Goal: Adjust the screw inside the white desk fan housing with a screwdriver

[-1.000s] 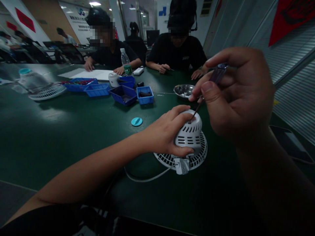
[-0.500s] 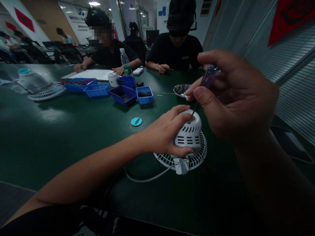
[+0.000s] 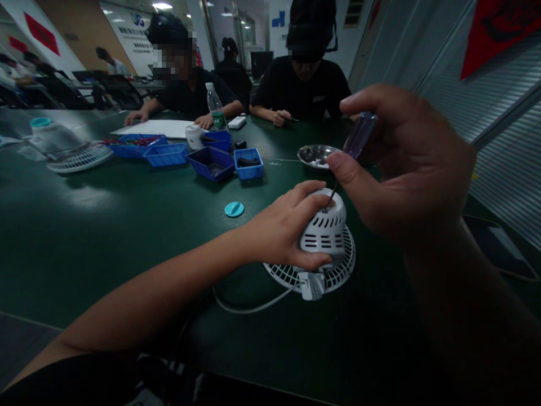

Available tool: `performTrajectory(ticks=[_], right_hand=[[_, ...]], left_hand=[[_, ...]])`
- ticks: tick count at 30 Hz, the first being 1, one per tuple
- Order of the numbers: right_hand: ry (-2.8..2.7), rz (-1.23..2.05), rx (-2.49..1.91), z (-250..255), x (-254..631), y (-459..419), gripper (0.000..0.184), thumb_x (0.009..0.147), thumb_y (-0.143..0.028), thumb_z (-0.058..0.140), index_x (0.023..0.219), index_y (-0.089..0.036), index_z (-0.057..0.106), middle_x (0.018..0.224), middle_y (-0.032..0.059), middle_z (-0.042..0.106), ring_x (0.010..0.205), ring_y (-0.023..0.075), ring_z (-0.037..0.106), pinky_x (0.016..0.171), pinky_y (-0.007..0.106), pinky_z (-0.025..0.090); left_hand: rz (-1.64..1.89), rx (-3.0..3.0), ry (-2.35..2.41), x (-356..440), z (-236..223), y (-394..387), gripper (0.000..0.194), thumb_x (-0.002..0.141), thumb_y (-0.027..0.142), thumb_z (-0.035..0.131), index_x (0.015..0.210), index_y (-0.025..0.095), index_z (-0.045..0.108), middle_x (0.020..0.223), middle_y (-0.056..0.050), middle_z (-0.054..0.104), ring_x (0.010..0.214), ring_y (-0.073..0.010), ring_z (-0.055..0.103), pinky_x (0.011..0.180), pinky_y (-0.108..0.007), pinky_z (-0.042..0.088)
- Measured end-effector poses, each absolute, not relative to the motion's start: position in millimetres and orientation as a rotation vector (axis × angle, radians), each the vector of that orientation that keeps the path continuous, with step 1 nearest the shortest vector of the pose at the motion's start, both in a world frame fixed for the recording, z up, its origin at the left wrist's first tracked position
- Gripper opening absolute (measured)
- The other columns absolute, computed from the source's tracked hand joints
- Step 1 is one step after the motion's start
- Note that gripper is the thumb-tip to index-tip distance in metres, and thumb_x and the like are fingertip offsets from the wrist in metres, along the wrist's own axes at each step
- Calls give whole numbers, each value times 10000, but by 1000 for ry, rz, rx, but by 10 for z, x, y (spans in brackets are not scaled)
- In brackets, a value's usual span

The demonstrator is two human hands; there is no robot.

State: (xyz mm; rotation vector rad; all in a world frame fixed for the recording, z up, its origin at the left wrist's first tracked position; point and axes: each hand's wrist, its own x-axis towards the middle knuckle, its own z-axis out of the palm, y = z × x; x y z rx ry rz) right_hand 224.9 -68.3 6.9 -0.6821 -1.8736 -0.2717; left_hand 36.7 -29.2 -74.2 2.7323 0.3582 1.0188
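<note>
A small white fan lies grille down on the green table, its slotted motor housing upward. Wrapped around the housing from the left is my left hand, thumb at the near side and fingers over the top. My right hand grips the clear purplish handle of a screwdriver. The tilted shaft reaches down to the top of the housing, and its tip sits at a dark hole there. At the grille's near edge is a white clip, with a white cord running left.
A turquoise knob lies left of the fan. Beyond are several blue bins, a metal bowl with white bits, and a bottle. Another fan lies far left, a dark tablet-like object right. Two people sit opposite.
My right hand's fingers have shifted around the screwdriver handle, uncovering more of the bowl. The handle leans slightly further right. My left hand and the fan have stayed in place.
</note>
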Motion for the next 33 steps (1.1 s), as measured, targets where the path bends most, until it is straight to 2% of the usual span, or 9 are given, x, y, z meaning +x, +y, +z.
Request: performTrajectory(ticks=[4, 9, 16, 19, 22, 25, 29, 31, 33], right_hand=[[-1879, -169, -693, 49, 2226, -702, 516, 928, -141, 639, 1423, -280, 595, 1247, -6, 741, 931, 92, 744, 847, 244, 627], [-1912, -76, -696, 37, 2219, -692, 518, 901, -64, 541, 1396, -216, 564, 1238, 0, 723, 852, 57, 730, 768, 209, 602], [-1872, -284, -614, 66, 2272, -665, 421, 853, -210, 802, 1246, -267, 662, 1240, -32, 715, 822, 84, 649, 669, 232, 533], [-1860, -329, -629, 95, 2259, -698, 395, 864, -177, 786, 1238, -265, 693, 1195, -39, 760, 814, 87, 659, 678, 233, 552], [-1900, -316, -620, 110, 2249, -723, 423, 887, -176, 757, 1293, -274, 690, 1269, -29, 764, 895, 104, 714, 693, 218, 589], [-1945, -222, -628, 111, 2250, -732, 464, 931, -173, 685, 1384, -267, 646, 1281, 2, 755, 962, 129, 750, 792, 252, 635], [-1952, -95, -651, 100, 2245, -724, 497, 950, -137, 593, 1442, -203, 571, 1397, 47, 694, 820, 62, 723, 802, 252, 651], [-1927, -78, -623, 86, 2245, -701, 496, 941, -95, 549, 1422, -216, 554, 1451, 34, 644, 786, 27, 696, 724, 206, 625], [-1904, -92, -584, 67, 2252, -668, 462, 944, -79, 514, 1374, -241, 565, 1395, 2, 646, 765, 14, 678, 692, 195, 604]], left_hand=[[1008, 2741, 366, 365, -742, -292, 881, 839, 765, 668, 1425, 158, 417, 1527, -287, 445, 1399, -438, 527, 1118, -633, 533], [1009, 2741, 361, 363, -725, -301, 882, 826, 761, 695, 1417, 164, 428, 1529, -282, 448, 1410, -427, 519, 1128, -621, 530], [1015, 2735, 361, 367, -733, -294, 856, 837, 744, 684, 1410, 162, 427, 1540, -278, 440, 1401, -422, 522, 1119, -618, 536], [1029, 2741, 347, 365, -741, -285, 882, 838, 751, 684, 1429, 154, 414, 1525, -286, 444, 1391, -426, 527, 1115, -616, 537], [1022, 2732, 354, 361, -740, -283, 887, 832, 760, 686, 1425, 153, 426, 1528, -288, 441, 1383, -433, 531, 1104, -631, 540], [1027, 2721, 355, 358, -737, -284, 867, 837, 743, 691, 1417, 148, 442, 1532, -289, 442, 1381, -437, 529, 1103, -639, 539], [1065, 2723, 324, 357, -739, -279, 885, 828, 750, 702, 1429, 158, 431, 1525, -274, 455, 1390, -421, 536, 1129, -615, 533], [1062, 2727, 322, 356, -739, -279, 893, 827, 755, 701, 1437, 165, 423, 1524, -272, 456, 1397, -416, 535, 1134, -607, 533], [1056, 2729, 324, 355, -738, -283, 897, 827, 760, 698, 1439, 167, 419, 1523, -273, 455, 1411, -417, 525, 1138, -603, 532]])
